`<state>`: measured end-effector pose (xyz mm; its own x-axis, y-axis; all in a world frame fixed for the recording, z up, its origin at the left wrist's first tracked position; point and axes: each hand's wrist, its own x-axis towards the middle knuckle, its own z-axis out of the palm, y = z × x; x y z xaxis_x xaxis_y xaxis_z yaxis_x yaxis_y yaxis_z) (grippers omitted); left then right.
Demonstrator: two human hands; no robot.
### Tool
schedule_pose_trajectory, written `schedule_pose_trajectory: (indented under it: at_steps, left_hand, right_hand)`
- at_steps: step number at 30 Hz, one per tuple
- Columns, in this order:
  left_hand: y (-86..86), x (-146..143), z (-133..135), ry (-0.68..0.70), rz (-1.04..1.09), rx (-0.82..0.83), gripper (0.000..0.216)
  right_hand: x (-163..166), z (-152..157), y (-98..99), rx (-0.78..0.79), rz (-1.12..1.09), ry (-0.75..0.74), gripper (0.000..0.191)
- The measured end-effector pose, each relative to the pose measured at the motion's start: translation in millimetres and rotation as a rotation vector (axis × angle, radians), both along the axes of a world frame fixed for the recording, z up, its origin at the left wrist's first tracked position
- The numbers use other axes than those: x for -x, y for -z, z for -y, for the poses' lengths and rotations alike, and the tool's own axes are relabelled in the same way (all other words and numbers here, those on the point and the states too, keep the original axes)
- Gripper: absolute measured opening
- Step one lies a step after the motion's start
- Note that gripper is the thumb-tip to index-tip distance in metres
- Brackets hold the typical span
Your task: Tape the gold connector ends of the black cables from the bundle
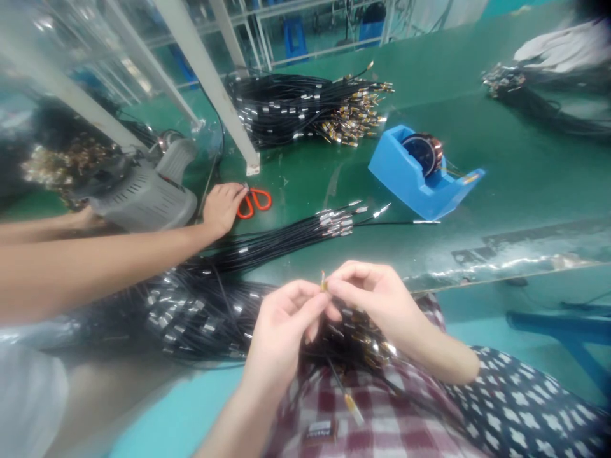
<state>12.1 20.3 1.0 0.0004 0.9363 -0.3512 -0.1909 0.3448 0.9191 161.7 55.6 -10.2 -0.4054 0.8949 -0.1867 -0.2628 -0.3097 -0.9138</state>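
Note:
My left hand (285, 321) pinches a thin cable's tip (323, 281), which has a yellowish wrap and points upward. My right hand (375, 294) is closed too, thumb and forefinger pressed on that same tip from the right. Just below my hands, a bundle of black cables (200, 318) lies across the lap, with white labels and yellow-wrapped ends. One loose cable end (352, 407) hangs over the checked apron. Beyond my hands, a smaller row of black cables (277, 245) with pale tips rests on the green table (305, 181).
A blue tape dispenser (405, 181) with an amber roll stands at the right. Another person's hand (223, 207) touches orange-handled scissors (255, 202) beside a grey machine (147, 191). A large cable pile (296, 108) lies behind, near a white post (214, 83); more cables (539, 105) are far right.

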Motion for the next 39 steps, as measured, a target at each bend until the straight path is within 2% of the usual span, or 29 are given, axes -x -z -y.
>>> schedule_pose_trajectory:
  at_steps: [3, 8, 11, 14, 17, 19, 21, 25, 28, 30, 32, 33, 35, 36, 39]
  left_hand:
    - [-0.3, 4, -2, 0.078, 0.024, 0.006, 0.018]
    - [-1.7, 10, -3, 0.186, 0.076, 0.026, 0.024]
    - [-3.7, 7, -1, 0.127, 0.04, 0.015, 0.017]
    - [-4.8, 4, 2, 0.025, -0.047, -0.017, 0.016]
    - [-3.8, 5, 4, 0.043, -0.07, -0.033, 0.014]
    - [-1.7, 11, 3, 0.125, -0.013, -0.038, 0.013]
    - [1.6, 19, 1, 0.253, 0.103, -0.015, 0.015]
    - [6.7, 38, -7, 0.581, 0.312, 0.1, 0.022]
    - [2.6, 39, -8, 0.779, 0.321, 0.219, 0.027]
    - [-3.7, 31, -4, 0.785, 0.125, 0.192, 0.02]
    - [-9.7, 19, 1, 0.708, -0.264, 0.007, 0.008]
    - [-11.4, 14, 3, 0.694, -0.42, -0.061, 0.014]
    - [-10.7, 8, 1, 0.665, -0.61, -0.159, 0.019]
    - [-8.2, 8, -3, 0.623, -0.679, -0.211, 0.016]
    - [4.5, 19, -25, 0.371, -1.009, -0.474, 0.014]
  right_hand:
    - [-1, -4, -1.1, 0.015, -0.037, -0.072, 0.018]
    - [3, -9, 2.0, -0.053, -0.103, -0.157, 0.022]
    - [5, -6, 0.7, -0.102, -0.073, -0.096, 0.02]
    - [4, -2, -3.0, -0.203, 0.067, 0.017, 0.016]
    - [1, -3, -2.0, -0.157, 0.13, -0.004, 0.013]
    - [-1, -6, 2.0, -0.054, 0.077, -0.1, 0.014]
    - [-2, -9, 5.3, -0.059, -0.02, -0.185, 0.013]
    - [-5, -13, -1.2, -0.358, -0.139, -0.344, 0.005]
    - [-12, -26, -9.8, -0.44, -0.105, -0.593, 0.003]
    - [-18, -44, -8.1, -0.548, 0.166, -0.546, 0.008]
    - [-23, -67, 1.4, -0.78, 0.651, -0.212, 0.008]
    - [-24, -78, 8.1, -0.868, 0.883, -0.064, 0.009]
    - [-24, -95, 21.6, -0.944, 1.044, 0.03, 0.01]
    - [-23, -101, 27.2, -0.967, 1.067, 0.02, 0.011]
    - [-17, -107, 34.8, -1.047, 1.09, -0.056, 0.015]
